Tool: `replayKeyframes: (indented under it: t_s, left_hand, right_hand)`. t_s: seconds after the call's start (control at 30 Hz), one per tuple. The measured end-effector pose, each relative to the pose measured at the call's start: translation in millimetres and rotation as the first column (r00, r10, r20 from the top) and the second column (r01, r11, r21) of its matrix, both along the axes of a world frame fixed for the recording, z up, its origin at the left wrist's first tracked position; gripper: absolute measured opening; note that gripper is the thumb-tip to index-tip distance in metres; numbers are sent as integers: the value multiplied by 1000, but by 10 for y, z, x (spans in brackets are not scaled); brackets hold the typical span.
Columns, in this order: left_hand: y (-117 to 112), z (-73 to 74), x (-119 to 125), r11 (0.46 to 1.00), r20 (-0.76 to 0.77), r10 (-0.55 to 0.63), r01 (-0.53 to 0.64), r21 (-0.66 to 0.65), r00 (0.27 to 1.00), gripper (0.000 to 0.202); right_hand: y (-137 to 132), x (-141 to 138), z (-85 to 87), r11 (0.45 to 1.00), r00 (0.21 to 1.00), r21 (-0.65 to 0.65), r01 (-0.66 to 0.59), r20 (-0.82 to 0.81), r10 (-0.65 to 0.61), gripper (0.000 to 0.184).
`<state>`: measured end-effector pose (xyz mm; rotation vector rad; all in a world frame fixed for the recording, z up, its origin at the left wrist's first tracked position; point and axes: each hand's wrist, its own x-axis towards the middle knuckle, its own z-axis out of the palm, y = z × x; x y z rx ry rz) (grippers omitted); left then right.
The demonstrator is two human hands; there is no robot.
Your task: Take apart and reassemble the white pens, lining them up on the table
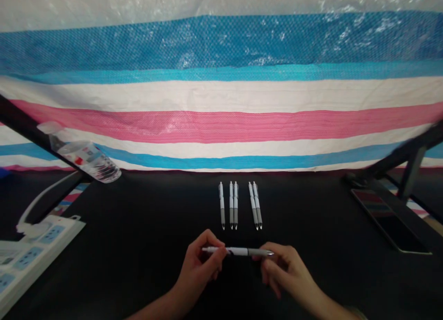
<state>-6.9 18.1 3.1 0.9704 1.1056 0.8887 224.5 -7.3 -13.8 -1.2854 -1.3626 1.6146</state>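
Both my hands hold one white and grey pen (238,251) level above the black table. My left hand (200,264) pinches its white clip end between thumb and fingers. My right hand (284,269) pinches its grey tip end. Just beyond the held pen, several identical pens (239,205) lie side by side on the table, tips toward me.
A clear plastic water bottle (86,157) lies at the table's far left. A white power strip (31,250) with a cable sits at the left edge. A phone (387,220) lies at the right beside a black stand leg (411,170). A striped tarp (221,103) hangs behind.
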Motion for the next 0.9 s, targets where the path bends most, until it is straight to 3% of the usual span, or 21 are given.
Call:
replayKeyframes:
  t_s: [0.1, 0.23, 0.4, 0.47, 0.6, 0.67, 0.8, 0.9]
  left_hand:
    - [2, 9, 2, 1000, 9, -3, 3, -16, 1000, 44]
    - [-5, 21, 4, 1000, 14, 17, -17, -8, 1000, 44]
    - [-11, -22, -15, 1000, 24, 26, -26, -3, 999, 42]
    - [-13, -59, -29, 1000, 25, 26, -26, -1, 999, 41]
    - [-13, -103, -49, 999, 23, 33, -33, -2, 999, 40]
    - [-10, -92, -48, 999, 25, 31, -30, -11, 999, 41]
    - [-4, -43, -35, 999, 16, 41, -40, -23, 999, 43]
    - [-2, -37, -30, 999, 10, 40, -40, -27, 999, 43]
  right_hand:
    - [3, 4, 25, 1000, 998, -15, 14, -62, -15, 65]
    - [10, 10, 84, 998, 997, 17, 65, -50, -64, 50]
    - [7, 19, 63, 999, 999, 29, 41, 22, -41, 65]
    - [15, 21, 59, 997, 997, 31, 69, 17, -69, 56]
    - [40, 29, 64, 998, 998, -39, 51, -20, -51, 57]
    - [51, 36, 61, 998, 999, -60, 37, -13, -38, 61]
    - [62, 46, 38, 994, 993, -38, 106, -39, -107, 50]
    - [56, 47, 12, 994, 996, -71, 77, -28, -80, 55]
